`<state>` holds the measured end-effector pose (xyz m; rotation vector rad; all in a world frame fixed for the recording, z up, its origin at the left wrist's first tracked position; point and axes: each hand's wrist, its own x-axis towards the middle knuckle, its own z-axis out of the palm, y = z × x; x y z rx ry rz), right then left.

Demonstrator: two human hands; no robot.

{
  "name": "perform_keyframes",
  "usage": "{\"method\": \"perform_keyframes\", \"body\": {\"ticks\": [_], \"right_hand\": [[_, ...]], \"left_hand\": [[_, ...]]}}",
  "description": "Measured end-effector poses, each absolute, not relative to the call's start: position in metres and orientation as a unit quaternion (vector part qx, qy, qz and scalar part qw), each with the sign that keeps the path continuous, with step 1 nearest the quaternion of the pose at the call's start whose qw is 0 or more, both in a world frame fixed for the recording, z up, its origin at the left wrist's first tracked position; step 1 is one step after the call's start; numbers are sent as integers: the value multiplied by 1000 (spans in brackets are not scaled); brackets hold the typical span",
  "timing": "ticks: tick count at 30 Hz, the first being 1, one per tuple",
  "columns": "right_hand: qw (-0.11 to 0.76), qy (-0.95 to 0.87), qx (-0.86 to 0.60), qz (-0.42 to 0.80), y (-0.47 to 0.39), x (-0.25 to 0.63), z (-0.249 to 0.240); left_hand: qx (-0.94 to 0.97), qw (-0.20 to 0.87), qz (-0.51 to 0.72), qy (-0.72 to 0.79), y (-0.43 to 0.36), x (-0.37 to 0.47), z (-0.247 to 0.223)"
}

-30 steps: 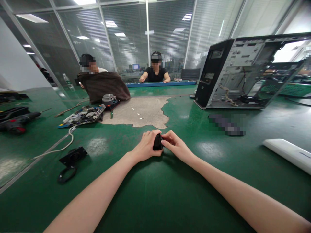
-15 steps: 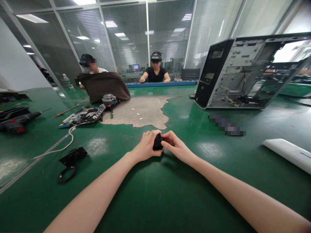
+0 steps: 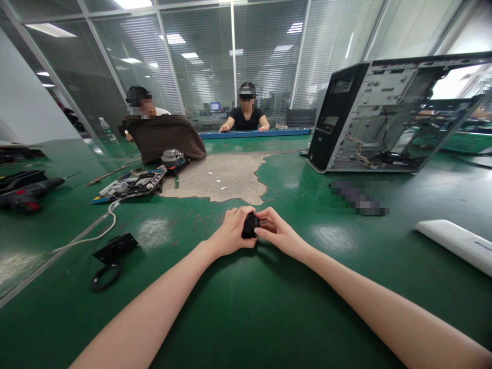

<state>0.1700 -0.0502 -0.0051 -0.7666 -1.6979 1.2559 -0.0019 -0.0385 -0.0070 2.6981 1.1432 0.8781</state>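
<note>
A small black object is between my hands over the green table. My left hand is wrapped round it from the left, thumb at the near side. My right hand grips its right side with thumb and fingers. The details of the object are too small to tell. To the left lies a black square part with a round centre, with a black looped cable beside it.
An open computer case stands at the back right. A white device lies at the right. On the left are a circuit board, a cable and a power drill. Two people sit across the table.
The thumb and fingers of my right hand have shifted slightly on the black object's right side. My left hand keeps its place.
</note>
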Motion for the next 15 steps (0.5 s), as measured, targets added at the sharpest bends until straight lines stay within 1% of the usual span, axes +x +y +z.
{"method": "perform_keyframes", "body": {"ticks": [6, 10, 15], "right_hand": [[449, -658, -347, 496, -47, 166, -7], [438, -662, -369, 484, -44, 167, -7], [421, -662, -317, 533, -46, 171, -4]], "left_hand": [[882, 42, 289, 371, -38, -2, -8], [882, 43, 283, 373, -37, -2, -7], [884, 42, 284, 370, -38, -3, -6]]}}
